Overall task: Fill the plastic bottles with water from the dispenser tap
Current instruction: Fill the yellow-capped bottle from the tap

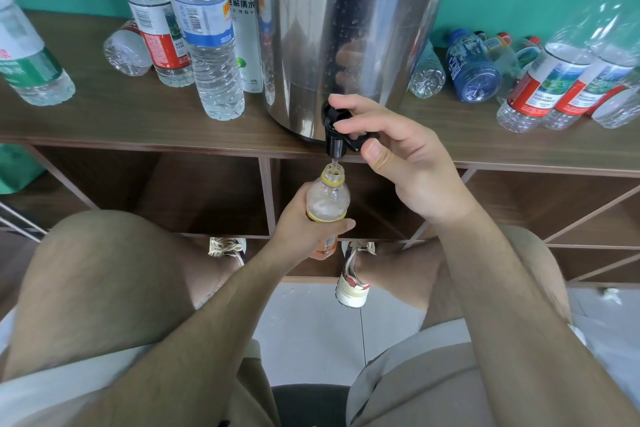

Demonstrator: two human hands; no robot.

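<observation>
1. Standing bottles [211, 55] at the table's [104, 121] left look filled.
2. A small bottle [327, 201], seemingly nearly full, is gripped by the left hand [304, 232] under the tap [336, 135].
3. The tap is pinched by the right hand [398, 156].
4. Lying bottles [474, 69] at right seem unfilled.

I see a brown wooden shelf top [104, 121] with a steel dispenser [339, 28] standing at its front edge. Left of the dispenser stand several clear bottles [207, 45], and a toppled bottle [126, 52] lies behind them. To the right, a blue bottle [472, 69] lies on its side near standing red-labelled bottles [543, 80].
</observation>
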